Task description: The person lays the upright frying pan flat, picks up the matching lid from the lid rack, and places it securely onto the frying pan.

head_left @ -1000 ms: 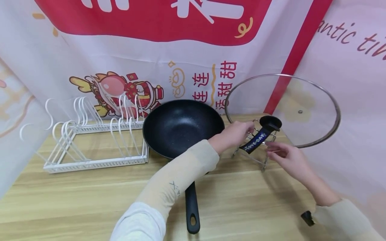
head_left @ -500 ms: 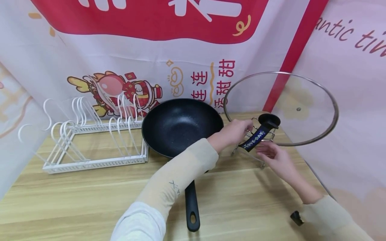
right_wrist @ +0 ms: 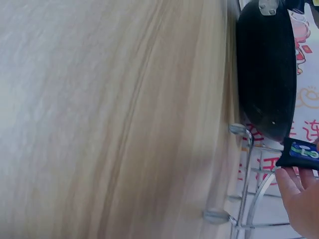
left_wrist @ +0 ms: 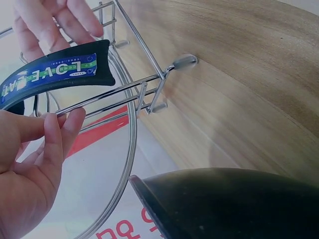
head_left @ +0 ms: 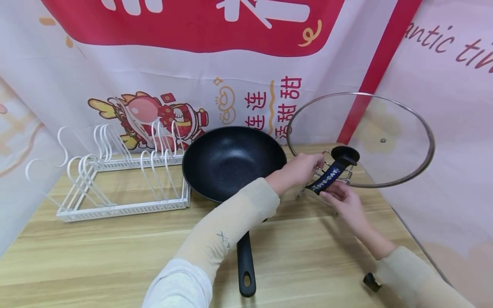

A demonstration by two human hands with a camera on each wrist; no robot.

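A glass pan lid [head_left: 400, 132] with a steel rim leans upright in a small chrome wire rack [left_wrist: 162, 75] at the right of the table. Its black handle [head_left: 327, 179] carries a blue "LOVE EAT" label and slopes toward me. In the left wrist view, thumb and fingertips of my left hand [left_wrist: 30, 174] pinch a rail of that rack beside the handle. My right hand [head_left: 346, 205] is at the handle's lower end, its fingers loosely bent behind and below it. The right wrist view shows those fingertips right under the handle's tip [right_wrist: 301, 153].
A black wok [head_left: 231, 162] stands tilted left of the wire rack, its handle [head_left: 245, 265] pointing toward me under my left forearm. Farther left is a white rack [head_left: 123, 210] with several curved dividers. Printed cloth [head_left: 215, 68] hangs behind the wooden table [head_left: 115, 256].
My right hand has moved left, from the wire rack's right side to the lower end of the lid handle. My left hand keeps its place on the rack; lid and wok stay put.
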